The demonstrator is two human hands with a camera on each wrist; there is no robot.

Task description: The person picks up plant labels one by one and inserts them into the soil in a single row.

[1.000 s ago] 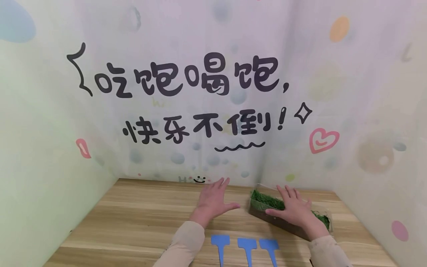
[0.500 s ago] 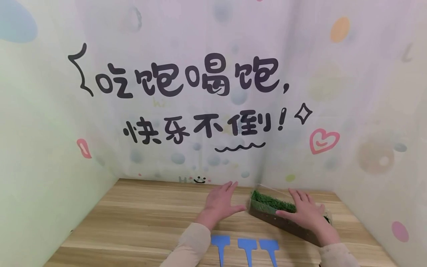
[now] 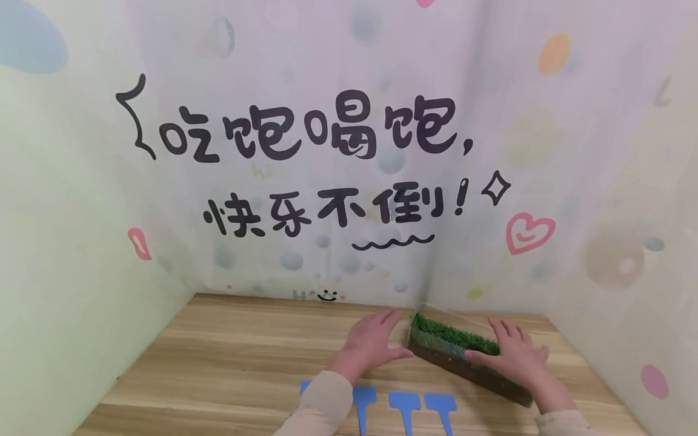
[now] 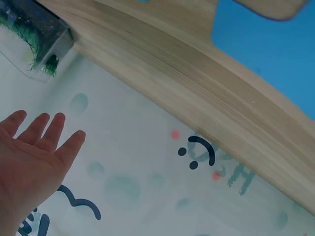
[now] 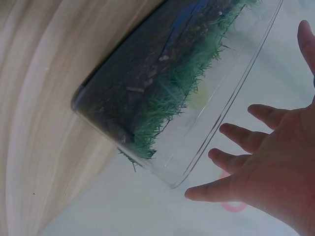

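A clear rectangular planter box (image 3: 455,362) with brown soil-like filling and green grass sits at an angle on the tabletop. At its left end my left hand (image 3: 368,345) hovers, thumb and fingers spread. Across its right part reaches my right hand (image 3: 515,358), fingers extended and apart. In the right wrist view the right hand's fingertips (image 5: 224,129) lie beside the box's clear rim (image 5: 241,91), holding nothing. The left wrist view shows the left palm (image 4: 29,172) bare, with the box's end (image 4: 61,44) beyond it. Several blue T-shaped plant labels (image 3: 405,402) lie in front.
A wood-grain tabletop (image 3: 207,357) extends widely to the left. Printed cloth walls (image 3: 305,260) close off the back and both sides, with the box close to the back one. My left sleeve (image 3: 322,402) partly covers the blue labels at the left.
Both hands have shifted right and slightly toward me. My left hand has come up to the box's left end, while the right has slid toward its right end. The box appears nearly unmoved.
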